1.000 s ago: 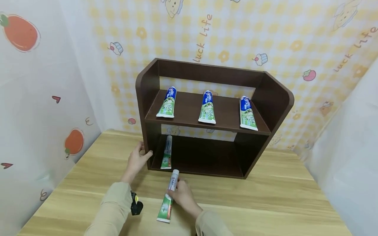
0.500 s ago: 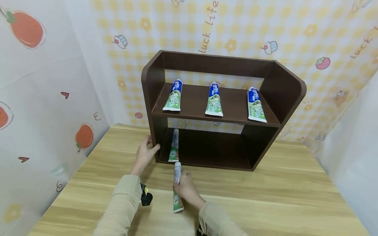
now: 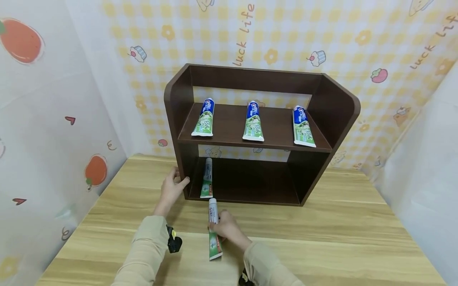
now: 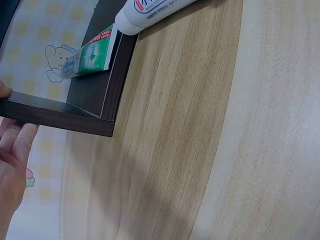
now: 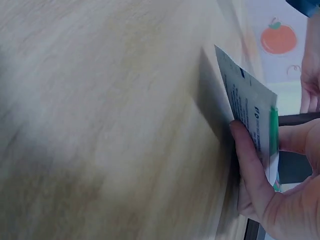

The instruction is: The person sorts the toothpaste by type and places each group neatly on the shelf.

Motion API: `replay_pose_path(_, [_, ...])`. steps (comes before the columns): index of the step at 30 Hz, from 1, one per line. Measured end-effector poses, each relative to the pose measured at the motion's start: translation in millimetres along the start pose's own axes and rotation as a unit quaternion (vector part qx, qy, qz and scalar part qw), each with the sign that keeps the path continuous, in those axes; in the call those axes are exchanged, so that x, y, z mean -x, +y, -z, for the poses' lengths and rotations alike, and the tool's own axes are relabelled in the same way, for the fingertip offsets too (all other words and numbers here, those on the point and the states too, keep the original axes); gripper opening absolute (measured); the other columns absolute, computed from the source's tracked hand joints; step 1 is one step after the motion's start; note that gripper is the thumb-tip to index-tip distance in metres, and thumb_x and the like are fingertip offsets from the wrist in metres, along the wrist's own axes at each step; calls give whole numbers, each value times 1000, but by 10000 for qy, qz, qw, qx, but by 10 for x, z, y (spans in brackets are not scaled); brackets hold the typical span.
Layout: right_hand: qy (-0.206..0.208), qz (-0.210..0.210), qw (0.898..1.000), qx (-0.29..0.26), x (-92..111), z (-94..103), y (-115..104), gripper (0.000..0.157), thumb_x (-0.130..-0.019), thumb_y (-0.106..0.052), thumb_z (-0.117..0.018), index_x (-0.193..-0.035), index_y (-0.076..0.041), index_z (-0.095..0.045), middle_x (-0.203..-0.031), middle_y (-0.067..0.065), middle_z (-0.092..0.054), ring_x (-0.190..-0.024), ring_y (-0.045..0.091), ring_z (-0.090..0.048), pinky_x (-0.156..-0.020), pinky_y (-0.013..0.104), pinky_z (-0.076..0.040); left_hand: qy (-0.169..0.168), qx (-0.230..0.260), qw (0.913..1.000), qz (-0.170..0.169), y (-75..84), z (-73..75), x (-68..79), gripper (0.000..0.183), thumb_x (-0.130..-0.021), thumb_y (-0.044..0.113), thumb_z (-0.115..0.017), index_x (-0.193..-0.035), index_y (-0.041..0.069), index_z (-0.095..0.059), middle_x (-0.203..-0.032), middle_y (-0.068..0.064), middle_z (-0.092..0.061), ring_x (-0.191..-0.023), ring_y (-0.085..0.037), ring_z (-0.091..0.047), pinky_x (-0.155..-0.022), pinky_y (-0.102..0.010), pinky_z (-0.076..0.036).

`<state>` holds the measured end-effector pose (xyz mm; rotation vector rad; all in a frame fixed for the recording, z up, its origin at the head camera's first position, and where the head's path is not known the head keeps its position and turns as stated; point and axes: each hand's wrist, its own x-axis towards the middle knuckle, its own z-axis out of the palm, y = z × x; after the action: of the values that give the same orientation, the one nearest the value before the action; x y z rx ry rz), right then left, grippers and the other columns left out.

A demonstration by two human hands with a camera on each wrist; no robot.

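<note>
A dark brown two-tier shelf (image 3: 250,200) stands on the table. My left hand (image 3: 169,192) grips its left side panel, thumb on the inner side and fingers outside, as the left wrist view shows. In my right hand (image 3: 229,228) a green and white toothpaste tube (image 3: 215,247) is pinched just in front of the shelf, its white cap pointing at the lower front edge. The right wrist view shows the printed back of this tube (image 5: 250,105) between thumb and fingers. On the lower tier at the left lies a similar toothpaste tube (image 3: 206,182).
Three blue and green toothpaste tubes lie on the upper tier: a left one (image 3: 205,119), a middle one (image 3: 253,123) and a right one (image 3: 303,127). The wooden table (image 3: 343,238) extends around the shelf. Patterned sheets (image 3: 150,79) hang behind and beside it.
The tube in my right hand has turned from a slant to nearly straight toward the shelf, its tail swinging right. My left hand stays on the panel. The head view has shifted slightly.
</note>
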<state>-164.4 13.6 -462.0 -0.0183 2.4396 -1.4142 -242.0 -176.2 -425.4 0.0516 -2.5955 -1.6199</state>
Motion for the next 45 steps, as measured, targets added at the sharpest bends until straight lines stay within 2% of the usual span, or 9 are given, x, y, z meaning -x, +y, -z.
replay_pose_path(6, [-274,-305,9982,-438,27,159,9,24,-83,-11,-63,-94,5,-48,-75,11,-56,-53,14,-55,-43,24,-48,-37,17,10000,21,-19,5,-8,36,-89,18,-53,-121,5,-41,-126,-20,-45,-118,-43,-49,-92,-50,-46])
replay_pose_path(12, [-339,-160,9981,-484,49,341,20,30,-83,-11,-62,-100,8,-47,-76,10,-57,-55,11,-53,-42,22,-45,-129,24,9998,121,-25,20,-18,42,-91,21,-52,-128,6,-37,-131,-20,-42,-122,-42,-45,-94,-50,-44])
replay_pose_path(19, [-411,-114,9931,-1093,103,540,-22,37,-84,-11,-61,-108,10,-41,-82,10,-55,-57,12,-54,-46,26,-49,-140,47,9998,114,-11,23,-28,42,-90,22,-53,-127,6,-38,-132,-19,-42,-122,-42,-45,-94,-50,-44])
replay_pose_path(26, [-145,-16,9929,-1181,112,741,-79,40,-85,-11,-62,-112,11,-43,-84,11,-56,-58,14,-56,-48,28,-51,-31,1,10000,-60,11,13,-17,38,-89,19,-53,-122,4,-41,-126,-22,-44,-119,-44,-47,-92,-51,-45])
replay_pose_path(30, [49,-147,9908,-1344,97,841,-102,38,-85,-12,-62,-113,8,-45,-84,11,-55,-57,14,-56,-49,28,-50,35,29,9999,-122,10,12,-12,34,-89,16,-53,-119,3,-42,-123,-22,-45,-116,-45,-50,-91,-51,-46])
replay_pose_path(34, [229,-251,9898,-1382,94,938,-122,38,-86,-13,-62,-114,7,-46,-85,11,-56,-56,14,-56,-49,29,-49,19,-17,10000,-85,8,10,-20,34,-90,15,-53,-120,3,-42,-125,-22,-44,-116,-45,-49,-91,-50,-46])
replay_pose_path(40, [289,-297,9906,-1307,91,1030,-151,40,-86,-15,-62,-117,6,-46,-89,11,-57,-57,14,-57,-55,32,-52,38,-21,10000,-40,2,5,-23,34,-89,16,-54,-119,4,-42,-126,-23,-44,-117,-44,-49,-92,-49,-46])
replay_pose_path(45, [392,-177,9915,-1230,66,1097,-157,41,-87,-16,-61,-118,6,-46,-87,10,-57,-60,11,-55,-56,31,-51,46,19,10000,-57,-1,5,-20,33,-89,15,-54,-118,5,-43,-123,-22,-45,-116,-45,-50,-90,-50,-47])
